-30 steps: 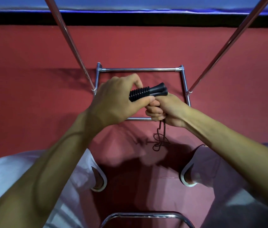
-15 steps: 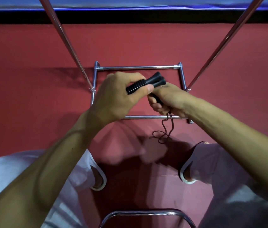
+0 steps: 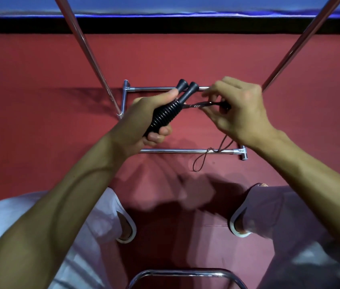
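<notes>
Butt ends of the two black handles [image 3: 166, 114] sit hidden inside the left hand [image 3: 142, 122]. The cord [image 3: 199, 105] is motion-blurred where the right hand [image 3: 242, 113] pinches it. Its run behind that hand is not visible, and the strand count cannot be told. The chrome frame [image 3: 185, 151] has its far right corner covered by the right hand. Slanting poles [image 3: 86, 49] are cut off at the top edge, and the curved tube [image 3: 185, 272] is cut off at the bottom edge.

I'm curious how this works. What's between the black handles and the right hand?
A thin dark cord stretches from the handles to the right hand, seen in the head view.
</notes>
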`<state>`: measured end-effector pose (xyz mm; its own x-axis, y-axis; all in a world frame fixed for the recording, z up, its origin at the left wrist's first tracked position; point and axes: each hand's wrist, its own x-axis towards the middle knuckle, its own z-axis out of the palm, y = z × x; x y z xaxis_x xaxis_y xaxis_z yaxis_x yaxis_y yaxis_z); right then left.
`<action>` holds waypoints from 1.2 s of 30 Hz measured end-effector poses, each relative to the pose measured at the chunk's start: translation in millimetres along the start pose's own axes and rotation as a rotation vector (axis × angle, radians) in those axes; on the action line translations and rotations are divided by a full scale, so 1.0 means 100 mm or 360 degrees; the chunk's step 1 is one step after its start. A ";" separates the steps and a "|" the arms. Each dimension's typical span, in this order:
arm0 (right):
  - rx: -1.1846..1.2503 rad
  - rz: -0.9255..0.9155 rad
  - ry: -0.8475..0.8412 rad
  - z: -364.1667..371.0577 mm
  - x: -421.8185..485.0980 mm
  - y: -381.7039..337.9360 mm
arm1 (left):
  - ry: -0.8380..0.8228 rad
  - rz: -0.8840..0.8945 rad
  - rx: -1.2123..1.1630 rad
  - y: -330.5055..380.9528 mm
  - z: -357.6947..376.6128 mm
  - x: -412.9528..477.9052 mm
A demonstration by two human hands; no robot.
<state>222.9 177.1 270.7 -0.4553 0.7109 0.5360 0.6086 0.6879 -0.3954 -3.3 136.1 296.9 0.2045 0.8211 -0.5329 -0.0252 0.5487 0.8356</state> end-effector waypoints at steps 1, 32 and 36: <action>-0.0019 -0.0019 0.0090 -0.01 0.00 0.00 | -0.0020 -0.0022 -0.0047 0.01 0.00 0.00; 0.1166 0.1202 -0.0856 -0.23 0.12 -0.04 | 0.0400 0.0506 0.0967 -0.17 -0.05 0.23; 0.1430 0.1748 -0.0854 -0.08 0.12 -0.11 | 0.0312 0.0453 0.1429 -0.27 -0.03 0.24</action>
<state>215.5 177.1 287.7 -0.3492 0.7461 -0.5669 0.2972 -0.4856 -0.8221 -1.0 141.6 261.0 0.1375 0.9612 -0.2391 0.7267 0.0661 0.6838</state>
